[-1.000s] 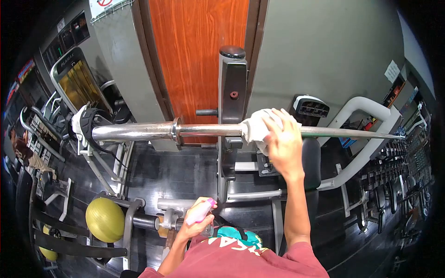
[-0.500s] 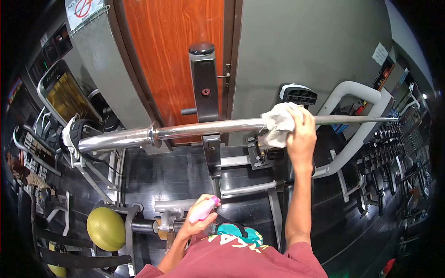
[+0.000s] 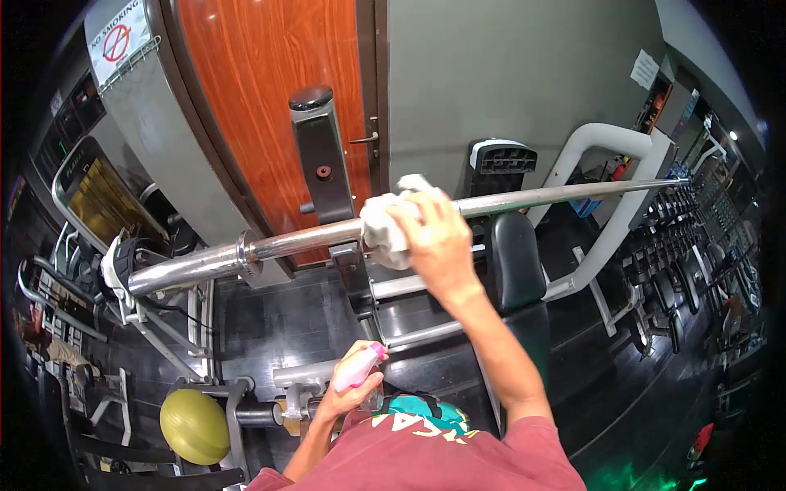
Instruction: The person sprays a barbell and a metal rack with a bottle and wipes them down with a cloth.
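Note:
A long chrome barbell runs across the view, resting on a black upright post. Around the bar, just right of that post, my right hand presses a crumpled white cloth. Its fingers are closed over the cloth. Low in front of my body, my left hand grips a spray bottle with a pink and white head. The lower part of the bottle is partly hidden by my fingers. The bar's thick sleeve and collar lie to the left.
A black padded bench stands beneath the bar, right of my arm. At lower left sits a yellow-green exercise ball beside a metal frame. Dumbbell racks line the right side. A wooden door and grey wall are behind the bar.
My right hand has slid left along the bar with the cloth, from right of the post to close beside it. The left hand keeps hold of the spray bottle. The view has shifted slightly.

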The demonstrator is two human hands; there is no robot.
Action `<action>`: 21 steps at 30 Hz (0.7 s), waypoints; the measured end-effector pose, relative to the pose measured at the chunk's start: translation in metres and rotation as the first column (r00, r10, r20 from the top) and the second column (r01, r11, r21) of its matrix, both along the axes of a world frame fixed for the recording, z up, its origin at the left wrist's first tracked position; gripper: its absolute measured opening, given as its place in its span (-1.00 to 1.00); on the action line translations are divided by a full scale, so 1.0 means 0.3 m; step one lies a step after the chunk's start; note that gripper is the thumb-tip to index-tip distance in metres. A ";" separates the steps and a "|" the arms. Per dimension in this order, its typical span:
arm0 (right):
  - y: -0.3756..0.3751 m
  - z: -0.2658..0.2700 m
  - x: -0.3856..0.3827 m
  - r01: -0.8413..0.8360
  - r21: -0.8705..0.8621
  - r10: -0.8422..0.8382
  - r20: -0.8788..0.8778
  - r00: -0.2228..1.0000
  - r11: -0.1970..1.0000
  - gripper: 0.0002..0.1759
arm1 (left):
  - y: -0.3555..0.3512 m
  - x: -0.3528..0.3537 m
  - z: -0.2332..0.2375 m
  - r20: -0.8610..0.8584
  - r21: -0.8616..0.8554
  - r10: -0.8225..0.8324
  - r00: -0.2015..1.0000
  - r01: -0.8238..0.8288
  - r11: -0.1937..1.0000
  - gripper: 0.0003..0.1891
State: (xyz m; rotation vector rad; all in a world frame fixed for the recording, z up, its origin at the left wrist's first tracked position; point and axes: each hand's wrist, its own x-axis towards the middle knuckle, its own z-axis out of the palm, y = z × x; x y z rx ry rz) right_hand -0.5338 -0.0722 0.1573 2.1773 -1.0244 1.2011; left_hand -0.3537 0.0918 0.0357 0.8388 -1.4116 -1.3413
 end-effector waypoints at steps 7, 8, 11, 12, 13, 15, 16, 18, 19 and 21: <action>-0.049 0.028 -0.283 0.308 0.115 -0.317 0.062 0.947 0.944 -0.62 | 0.002 0.023 -0.006 0.030 -0.052 -0.016 0.999 0.017 0.999 -0.66; -0.054 0.018 -0.276 0.305 0.114 -0.313 0.062 0.948 0.945 -0.62 | 0.004 0.029 -0.001 0.053 -0.065 -0.003 0.999 0.007 0.998 -0.66; -0.073 -0.063 -0.200 0.425 0.134 -0.444 0.317 0.838 0.896 -0.49 | 0.015 0.037 -0.023 0.061 -0.052 0.014 0.998 -0.010 0.999 -0.66; -0.056 -0.094 -0.137 0.400 0.089 -0.406 0.324 0.854 0.912 -0.50 | 0.014 0.040 -0.029 0.052 -0.031 0.026 0.998 -0.025 0.999 -0.66; -0.024 -0.124 -0.068 0.373 0.046 -0.367 0.330 0.870 0.927 -0.52 | 0.015 0.041 -0.027 0.053 -0.032 0.031 0.998 -0.029 0.999 -0.66; 0.039 -0.167 0.027 0.177 0.125 -0.214 0.423 0.881 0.976 -0.57 | 0.021 0.037 -0.023 0.049 -0.014 0.059 0.997 -0.058 0.998 -0.66; 0.064 -0.179 0.053 0.100 0.105 -0.136 0.440 0.888 0.990 -0.57 | 0.022 0.036 -0.023 0.048 -0.011 0.059 0.997 -0.059 0.998 -0.66; 0.108 -0.221 0.082 -0.131 0.179 0.020 0.517 0.856 0.975 -0.57 | 0.018 0.035 -0.023 0.055 -0.036 0.064 0.996 -0.062 0.997 -0.66; 0.119 -0.266 0.089 -0.287 0.260 0.086 0.584 0.807 0.922 -0.56 | 0.017 0.035 -0.020 0.055 -0.038 0.067 0.996 -0.065 0.997 -0.66; 0.119 -0.369 0.094 -0.354 0.417 0.024 0.619 0.785 0.837 -0.49 | 0.019 0.037 -0.018 0.050 -0.051 0.063 0.997 -0.060 0.997 -0.65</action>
